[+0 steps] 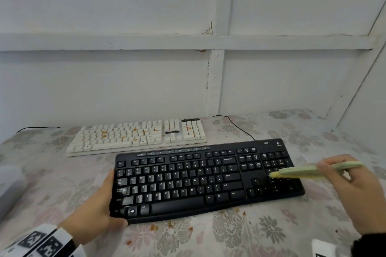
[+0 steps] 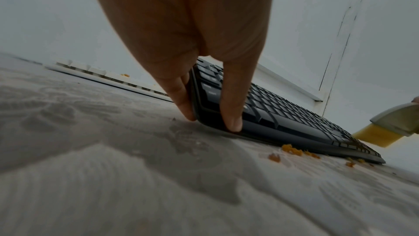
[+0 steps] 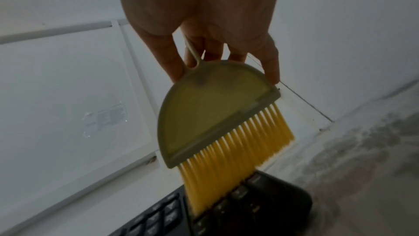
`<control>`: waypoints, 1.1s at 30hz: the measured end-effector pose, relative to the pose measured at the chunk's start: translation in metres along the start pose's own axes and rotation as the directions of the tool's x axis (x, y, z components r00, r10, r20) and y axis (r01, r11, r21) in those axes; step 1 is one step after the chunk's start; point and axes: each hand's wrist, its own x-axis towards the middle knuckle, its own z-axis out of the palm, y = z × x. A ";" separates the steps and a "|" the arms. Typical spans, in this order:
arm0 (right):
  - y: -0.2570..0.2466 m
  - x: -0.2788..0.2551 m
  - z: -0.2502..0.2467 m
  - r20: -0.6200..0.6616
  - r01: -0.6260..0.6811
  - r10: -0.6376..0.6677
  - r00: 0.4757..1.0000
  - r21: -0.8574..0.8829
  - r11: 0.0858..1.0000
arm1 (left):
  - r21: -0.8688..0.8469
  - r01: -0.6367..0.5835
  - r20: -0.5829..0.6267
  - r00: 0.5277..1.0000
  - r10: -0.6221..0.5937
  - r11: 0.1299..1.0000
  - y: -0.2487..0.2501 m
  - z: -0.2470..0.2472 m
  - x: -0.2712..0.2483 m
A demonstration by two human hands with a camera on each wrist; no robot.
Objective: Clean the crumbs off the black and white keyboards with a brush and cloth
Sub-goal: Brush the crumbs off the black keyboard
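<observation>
Head view: flat black plastic keyboard (image 1: 188,181) on the floral-cloth worktop (image 1: 261,236), left grip (image 1: 98,213) clamping its left edge, right grip (image 1: 363,194) pinching a pale-green yellow-bristled brush (image 1: 300,172) over its numpad. Guessing it's light, rigid, slick, so hold the edges.
</observation>
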 end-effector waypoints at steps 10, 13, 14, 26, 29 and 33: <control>-0.042 -0.018 0.009 -0.045 0.087 -0.094 0.995 -0.142 0.986 | 0.035 0.012 0.006 1.000 -0.012 0.999 0.004 0.000 -0.001; -0.076 -0.049 0.046 0.106 0.156 -0.157 0.982 0.017 0.988 | 0.048 0.007 0.008 1.000 -0.007 0.999 0.003 -0.001 -0.001; -0.086 -0.061 0.062 0.159 0.180 -0.190 0.969 0.071 0.981 | 0.050 0.006 0.011 1.000 -0.007 0.999 0.003 -0.001 -0.002; -0.127 -0.157 0.192 0.317 0.550 -0.566 0.761 0.146 0.822 | 0.028 -0.119 -0.005 0.993 0.119 0.993 0.010 0.001 -0.003; -0.124 -0.161 0.197 0.292 0.572 -0.574 0.765 0.104 0.814 | 0.011 -0.120 0.000 0.993 0.120 0.993 0.009 0.000 -0.003; -0.117 -0.160 0.193 0.286 0.589 -0.573 0.768 0.033 0.807 | 0.028 -0.073 0.012 0.997 0.073 0.997 0.004 0.000 -0.001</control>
